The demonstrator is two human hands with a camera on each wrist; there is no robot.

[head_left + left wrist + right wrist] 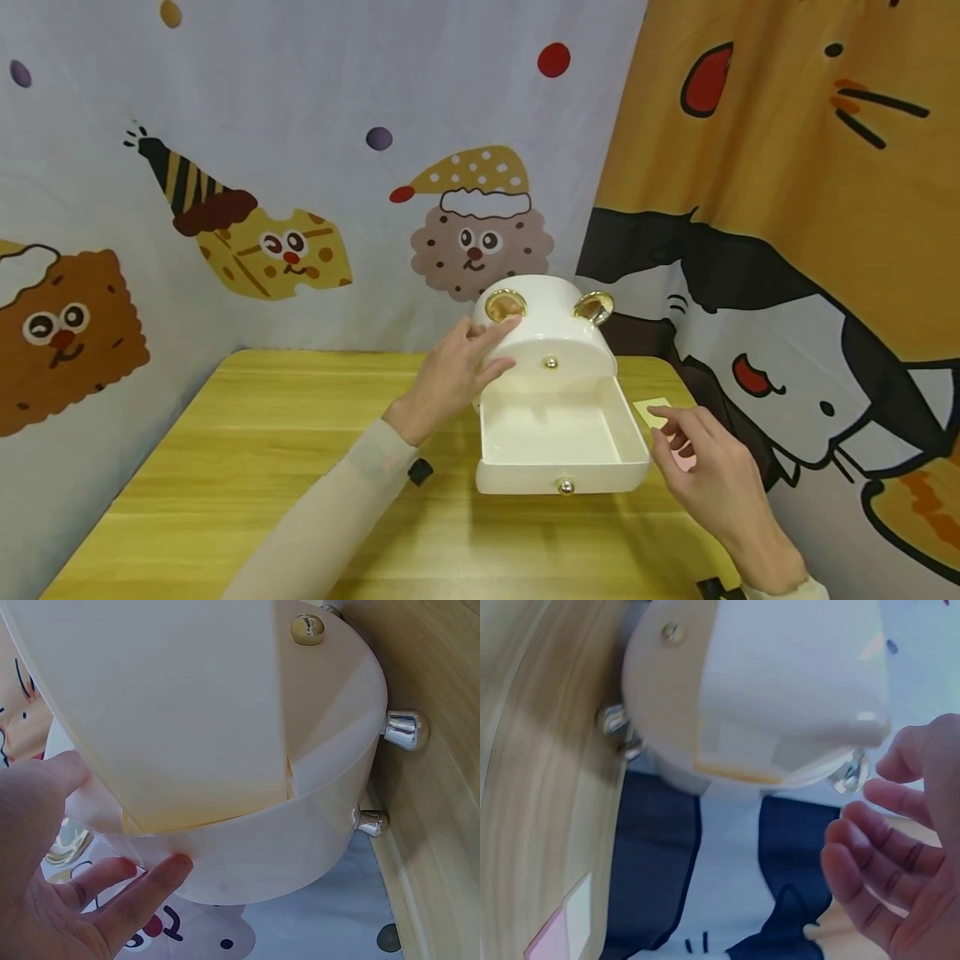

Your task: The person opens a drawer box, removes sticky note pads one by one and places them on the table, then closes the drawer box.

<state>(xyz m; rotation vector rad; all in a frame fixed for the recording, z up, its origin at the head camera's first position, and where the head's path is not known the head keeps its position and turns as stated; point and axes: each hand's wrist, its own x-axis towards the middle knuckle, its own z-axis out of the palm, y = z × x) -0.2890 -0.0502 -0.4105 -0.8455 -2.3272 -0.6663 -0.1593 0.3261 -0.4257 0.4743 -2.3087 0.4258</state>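
Head view: we see the white box (549, 321) on the wooden table (300, 475), lower drawer (525, 479) pulled out toward us. Left hand (457, 367) lies at the box's left side, thumb and fingers apart; right hand (716, 471) is beside the drawer, fingers loosely bent and holding nothing. Yellow note (649, 411) and pink note (683, 460) lie near it.

Left wrist view: we note fingertips against the box's curved wall, fingers fairly straight, spread from the thumb.

Right wrist view: we record fingers half-curled, gripping nothing, well apart from the notes.
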